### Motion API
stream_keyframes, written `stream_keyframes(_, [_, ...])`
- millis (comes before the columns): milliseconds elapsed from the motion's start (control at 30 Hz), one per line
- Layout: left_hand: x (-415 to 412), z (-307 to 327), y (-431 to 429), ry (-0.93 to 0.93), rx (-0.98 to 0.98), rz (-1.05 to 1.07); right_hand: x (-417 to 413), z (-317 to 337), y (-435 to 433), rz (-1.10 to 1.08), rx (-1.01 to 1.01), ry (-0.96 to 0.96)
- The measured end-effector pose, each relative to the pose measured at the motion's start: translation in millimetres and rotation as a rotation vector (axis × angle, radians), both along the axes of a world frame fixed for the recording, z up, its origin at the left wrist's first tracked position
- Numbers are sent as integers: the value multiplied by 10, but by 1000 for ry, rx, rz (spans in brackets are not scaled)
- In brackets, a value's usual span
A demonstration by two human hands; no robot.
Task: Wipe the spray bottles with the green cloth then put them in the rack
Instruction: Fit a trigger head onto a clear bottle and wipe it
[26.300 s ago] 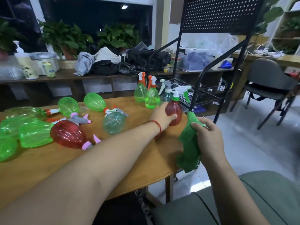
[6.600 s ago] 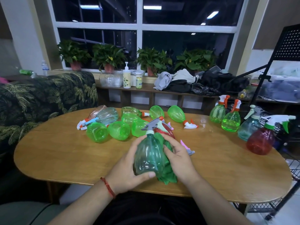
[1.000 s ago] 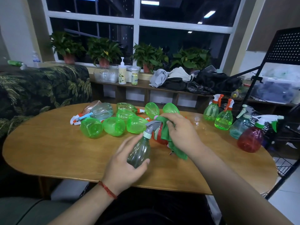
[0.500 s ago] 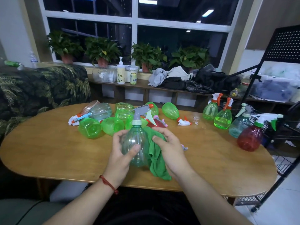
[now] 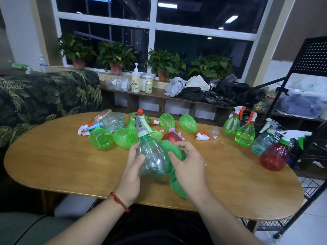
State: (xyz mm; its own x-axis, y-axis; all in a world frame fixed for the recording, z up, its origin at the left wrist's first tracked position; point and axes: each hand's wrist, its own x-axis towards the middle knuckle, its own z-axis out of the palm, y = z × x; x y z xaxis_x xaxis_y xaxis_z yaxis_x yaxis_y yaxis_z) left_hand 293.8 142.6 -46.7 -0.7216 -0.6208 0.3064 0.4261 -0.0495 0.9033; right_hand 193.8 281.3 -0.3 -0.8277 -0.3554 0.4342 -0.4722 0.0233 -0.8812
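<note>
I hold a clear teal spray bottle (image 5: 153, 160) with a grey trigger upright over the wooden table (image 5: 70, 167). My left hand (image 5: 131, 172) grips its left side. My right hand (image 5: 187, 167) presses the green cloth (image 5: 174, 177) against its right side. Behind it lie several green bottles (image 5: 123, 137) and a red one (image 5: 170, 137) on their sides. Four bottles stand upright at the table's right end: two green (image 5: 245, 134), a teal one (image 5: 264, 141) and a red one (image 5: 274, 156). The black wire rack (image 5: 311, 156) stands just beyond that end.
A loose white and orange trigger head (image 5: 201, 136) lies behind my right hand. A leaf-patterned sofa (image 5: 44, 96) is at the left. A low shelf (image 5: 159, 96) with clothes, jars and potted plants runs under the window.
The bottle stays upright in both hands but sits lower and nearer to me than half a second ago. A second ago it was tilted, with the cloth on its trigger; now the cloth is on its body.
</note>
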Motion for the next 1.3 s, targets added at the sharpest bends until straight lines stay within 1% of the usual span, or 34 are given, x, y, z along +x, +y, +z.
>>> stream_keyframes(100, [-25, 33, -23, -7, 69, 48, 60, 34, 17, 161, -42, -154])
stream_keyframes(167, [-29, 51, -46, -33, 80, 66, 63, 58, 64, 233, -30, -199])
stream_keyframes(300, [50, 143, 53, -84, -111, 89, 47, 72, 141, 323, -119, -304])
stream_keyframes(400, [45, 75, 18, -70, -167, 63, 10, 78, 188, 420, -171, -373])
stream_keyframes(500, [55, 59, -19, -56, -140, 75, 2, 104, 224, 494, -250, -505])
stream_keyframes(567, [43, 42, -30, -33, -53, 44, 27, 101, 212, 516, -254, -549])
stream_keyframes(633, [30, 41, -35, -10, 15, 23, 67, 75, 187, 472, -210, -493])
stream_keyframes(667, [23, 36, -42, -9, 20, 21, 89, 62, 175, 447, -201, -456])
stream_keyframes(700, [22, 36, -38, -15, 3, 13, 107, 47, 163, 429, -204, -429])
stream_keyframes(833, [19, 39, -21, -54, -92, 34, 184, 8, 131, 475, -188, -349])
stream_keyframes(967, [37, 60, -26, -41, -111, 72, 160, 116, 95, 372, -128, -201])
stream_keyframes(1000, [55, 70, -6, -32, -148, 96, 119, 167, 86, 325, -120, -124])
stream_keyframes(1067, [71, 94, 38, -28, -231, 129, 1, 290, 59, 204, -99, 103])
stream_keyframes(1133, [65, 110, 72, -33, -253, 95, -124, 423, 11, 121, -39, 344])
stream_keyframes(1233, [55, 102, 71, -39, -312, 22, -275, 562, -114, 78, 95, 605])
stream_keyframes(1300, [61, 76, 61, -57, -373, 5, -298, 556, -203, 100, 202, 747])
